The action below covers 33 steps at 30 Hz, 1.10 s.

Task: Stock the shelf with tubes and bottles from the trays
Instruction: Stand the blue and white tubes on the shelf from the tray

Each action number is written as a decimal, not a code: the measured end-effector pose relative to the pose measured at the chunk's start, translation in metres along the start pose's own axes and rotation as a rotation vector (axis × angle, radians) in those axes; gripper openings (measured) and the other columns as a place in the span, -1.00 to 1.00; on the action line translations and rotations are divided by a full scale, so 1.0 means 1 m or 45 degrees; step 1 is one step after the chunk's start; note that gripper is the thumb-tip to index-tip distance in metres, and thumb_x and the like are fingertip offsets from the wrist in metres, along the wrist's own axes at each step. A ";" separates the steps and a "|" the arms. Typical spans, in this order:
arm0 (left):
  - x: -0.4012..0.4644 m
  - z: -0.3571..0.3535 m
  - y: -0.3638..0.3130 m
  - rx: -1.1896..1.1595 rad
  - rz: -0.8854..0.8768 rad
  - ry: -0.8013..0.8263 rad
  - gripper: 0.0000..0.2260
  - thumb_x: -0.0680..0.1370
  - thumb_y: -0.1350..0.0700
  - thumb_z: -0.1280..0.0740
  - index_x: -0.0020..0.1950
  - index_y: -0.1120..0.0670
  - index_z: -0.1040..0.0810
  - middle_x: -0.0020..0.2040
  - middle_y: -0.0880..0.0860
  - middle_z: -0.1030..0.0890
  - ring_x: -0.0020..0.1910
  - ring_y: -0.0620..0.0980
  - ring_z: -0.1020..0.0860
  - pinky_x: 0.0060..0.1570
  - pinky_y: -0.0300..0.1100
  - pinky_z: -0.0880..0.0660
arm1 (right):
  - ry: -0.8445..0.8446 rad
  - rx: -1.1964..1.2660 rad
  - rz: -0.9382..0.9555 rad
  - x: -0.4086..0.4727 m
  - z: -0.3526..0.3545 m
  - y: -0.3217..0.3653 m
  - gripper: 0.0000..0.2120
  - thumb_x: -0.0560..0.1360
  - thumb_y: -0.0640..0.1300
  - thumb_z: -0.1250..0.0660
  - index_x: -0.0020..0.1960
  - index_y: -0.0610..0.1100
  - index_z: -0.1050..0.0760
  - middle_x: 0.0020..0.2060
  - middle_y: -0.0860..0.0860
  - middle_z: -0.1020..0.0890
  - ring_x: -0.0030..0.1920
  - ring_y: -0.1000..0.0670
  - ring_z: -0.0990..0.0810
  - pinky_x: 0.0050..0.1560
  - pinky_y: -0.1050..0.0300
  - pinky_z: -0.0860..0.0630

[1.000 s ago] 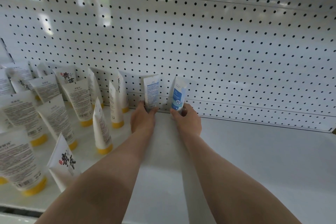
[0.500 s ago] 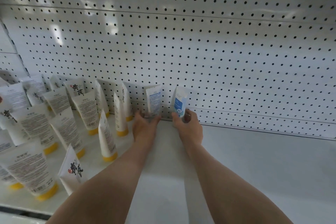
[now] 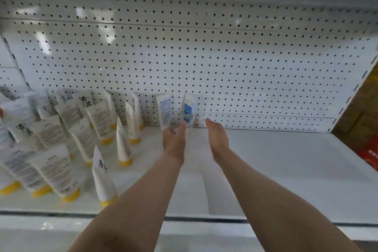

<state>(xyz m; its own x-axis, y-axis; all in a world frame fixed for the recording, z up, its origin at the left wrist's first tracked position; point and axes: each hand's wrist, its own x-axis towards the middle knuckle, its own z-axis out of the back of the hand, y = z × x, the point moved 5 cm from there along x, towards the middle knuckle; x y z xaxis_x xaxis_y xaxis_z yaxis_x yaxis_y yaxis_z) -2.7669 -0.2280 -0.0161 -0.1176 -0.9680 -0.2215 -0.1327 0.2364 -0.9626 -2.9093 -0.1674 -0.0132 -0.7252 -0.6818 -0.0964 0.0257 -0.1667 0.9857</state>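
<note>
left hand (image 3: pixel 173 139): fingers straight, holds nothing, just before two tubes | right hand (image 3: pixel 217 136): fingers loose, holds nothing | white tube (image 3: pixel 164 109) and blue tube (image 3: pixel 189 109): upright against pegboard (image 3: pixel 245 77) at shelf (image 3: pixel 276 165) back | yellow-capped tubes (image 3: pixel 61 143): shelf's left

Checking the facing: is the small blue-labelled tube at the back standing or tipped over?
Standing. The small blue-labelled tube stands on end against the white pegboard back panel, leaning slightly.
</note>
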 end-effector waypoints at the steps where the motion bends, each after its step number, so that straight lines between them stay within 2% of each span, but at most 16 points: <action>1: -0.006 -0.006 0.000 -0.073 0.069 0.056 -0.44 0.49 -0.11 -0.46 0.38 0.12 -0.42 0.23 0.06 -0.50 0.10 0.04 -0.51 0.17 0.05 -0.56 | -0.009 0.029 -0.045 -0.006 0.009 0.003 -0.53 0.58 0.21 -0.23 0.36 -0.06 -0.47 0.23 0.00 -0.54 0.22 -0.05 -0.50 0.20 0.03 -0.42; 4: -0.029 -0.020 -0.005 -0.146 0.183 0.203 -0.63 0.51 -0.06 -0.46 0.21 0.07 -0.49 0.14 0.06 -0.49 0.11 0.02 -0.49 -0.01 -0.01 -0.62 | -0.060 0.068 -0.083 -0.024 0.036 0.011 -0.49 0.58 0.21 -0.23 0.36 -0.12 -0.47 0.16 -0.06 -0.54 0.27 -0.14 -0.50 0.37 -0.13 -0.41; 6: -0.052 -0.026 -0.009 -0.099 0.229 0.285 -0.79 0.54 -0.04 -0.43 0.00 0.05 -0.49 0.00 0.07 -0.48 0.00 -0.01 -0.50 0.03 0.01 -0.63 | -0.136 0.067 -0.101 -0.042 0.057 0.013 -0.48 0.59 0.18 -0.22 0.37 -0.16 -0.47 0.11 -0.06 -0.51 0.27 -0.16 -0.50 0.39 -0.19 -0.39; 8: -0.076 -0.028 -0.007 -0.105 0.286 0.381 -0.83 0.55 -0.03 -0.41 -0.08 0.03 -0.49 -0.03 0.07 -0.49 0.00 0.00 -0.50 0.07 0.02 -0.62 | -0.190 0.123 -0.167 -0.064 0.076 0.008 -0.44 0.57 0.21 -0.24 0.41 -0.13 -0.44 0.17 -0.05 -0.50 0.25 -0.13 -0.50 0.38 -0.14 -0.40; 11: -0.110 -0.026 0.000 -0.096 0.335 0.509 -0.86 0.55 -0.01 -0.42 -0.08 0.00 -0.50 0.04 0.07 -0.54 0.06 0.03 -0.54 0.04 -0.02 -0.62 | -0.277 0.200 -0.190 -0.105 0.101 0.000 -0.49 0.59 0.17 -0.27 0.39 -0.15 -0.46 0.15 -0.05 -0.50 0.06 -0.07 -0.50 0.17 0.02 -0.45; 14: -0.141 -0.028 0.010 -0.062 0.366 0.617 -0.86 0.55 -0.03 -0.42 -0.08 -0.02 -0.50 0.04 0.07 -0.54 0.07 0.03 -0.55 0.03 -0.06 -0.61 | -0.370 0.230 -0.186 -0.143 0.125 -0.007 -0.52 0.60 0.11 -0.28 0.40 -0.14 -0.46 0.21 -0.06 -0.49 0.15 -0.09 -0.48 0.13 0.03 -0.42; 16: -0.163 -0.027 0.020 -0.049 0.387 0.672 -0.85 0.54 -0.04 -0.42 -0.07 -0.01 -0.50 0.05 0.07 -0.54 0.07 0.03 -0.55 0.01 -0.07 -0.61 | -0.435 0.246 -0.217 -0.165 0.141 -0.019 -0.49 0.57 0.13 -0.30 0.41 -0.14 -0.45 0.31 -0.08 -0.49 0.22 -0.11 -0.47 0.11 0.01 -0.41; 19: -0.195 -0.030 0.039 -0.039 0.444 0.756 -0.83 0.54 -0.04 -0.42 -0.04 0.01 -0.50 0.08 0.09 -0.54 0.09 0.05 -0.56 0.04 -0.04 -0.59 | -0.521 0.268 -0.296 -0.198 0.164 -0.040 -0.45 0.56 0.16 -0.31 0.43 -0.13 -0.43 0.36 -0.09 -0.47 0.24 -0.13 -0.46 0.14 0.00 -0.40; 23: -0.232 -0.039 0.064 0.033 0.505 0.847 -0.78 0.54 -0.05 -0.41 0.05 0.06 -0.51 0.02 0.07 -0.55 -0.01 0.01 -0.56 -0.15 -0.13 -0.56 | -0.629 0.283 -0.350 -0.236 0.198 -0.063 -0.40 0.52 0.20 -0.33 0.45 -0.10 -0.40 0.37 -0.05 -0.46 0.32 -0.13 -0.45 0.20 0.00 -0.40; 25: -0.249 -0.046 0.081 0.070 0.547 0.892 -0.74 0.53 -0.06 -0.41 0.08 0.09 -0.54 0.04 0.07 -0.57 -0.01 0.00 -0.58 -0.12 -0.14 -0.60 | -0.687 0.296 -0.381 -0.255 0.217 -0.076 -0.42 0.51 0.19 -0.35 0.41 -0.10 -0.43 0.26 -0.02 -0.50 0.28 -0.10 -0.48 0.20 -0.01 -0.41; 27: -0.265 -0.049 0.104 0.117 0.592 0.917 -0.71 0.51 -0.07 -0.43 0.11 0.09 -0.56 0.10 0.08 -0.58 0.06 0.00 -0.59 -0.03 -0.10 -0.63 | -0.722 0.297 -0.392 -0.274 0.235 -0.088 -0.63 0.52 0.15 -0.36 0.19 -0.06 -0.51 0.00 0.04 -0.53 0.07 -0.03 -0.52 0.16 -0.02 -0.43; 29: -0.280 -0.050 0.129 0.144 0.627 0.929 -0.65 0.51 -0.06 -0.44 0.20 0.08 -0.53 0.13 0.09 -0.55 0.10 0.02 -0.58 -0.03 -0.08 -0.62 | -0.788 0.306 -0.420 -0.290 0.251 -0.104 -0.79 0.49 0.13 -0.37 -0.05 0.01 -0.48 -0.21 0.08 -0.47 -0.20 0.05 -0.44 -0.09 0.06 -0.42; 31: -0.293 -0.050 0.157 0.209 0.653 0.953 -0.63 0.52 -0.07 -0.42 0.24 0.09 -0.51 0.12 0.10 -0.54 0.11 0.05 -0.57 -0.05 -0.08 -0.60 | -0.862 0.275 -0.473 -0.307 0.268 -0.125 -0.79 0.49 0.13 -0.38 -0.10 -0.01 -0.49 -0.28 0.06 -0.46 -0.29 0.05 -0.41 -0.22 0.11 -0.38; 33: -0.305 -0.050 0.188 0.287 0.666 0.959 -0.63 0.53 -0.07 -0.41 0.23 0.12 -0.52 0.07 0.10 -0.54 0.05 0.06 -0.57 -0.06 -0.06 -0.59 | -0.899 0.242 -0.536 -0.322 0.286 -0.152 -0.74 0.49 0.14 -0.36 -0.04 -0.05 -0.53 -0.24 0.02 -0.50 -0.25 0.01 -0.45 -0.13 0.08 -0.42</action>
<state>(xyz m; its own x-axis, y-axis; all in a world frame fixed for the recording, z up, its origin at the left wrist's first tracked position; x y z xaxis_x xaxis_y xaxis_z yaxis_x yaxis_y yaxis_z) -2.8051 0.1162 -0.1216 -0.7239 -0.4158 -0.5506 0.3012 0.5275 -0.7944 -2.8768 0.2809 -0.0925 -0.9098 0.0265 -0.4142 -0.4136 -0.1410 0.8995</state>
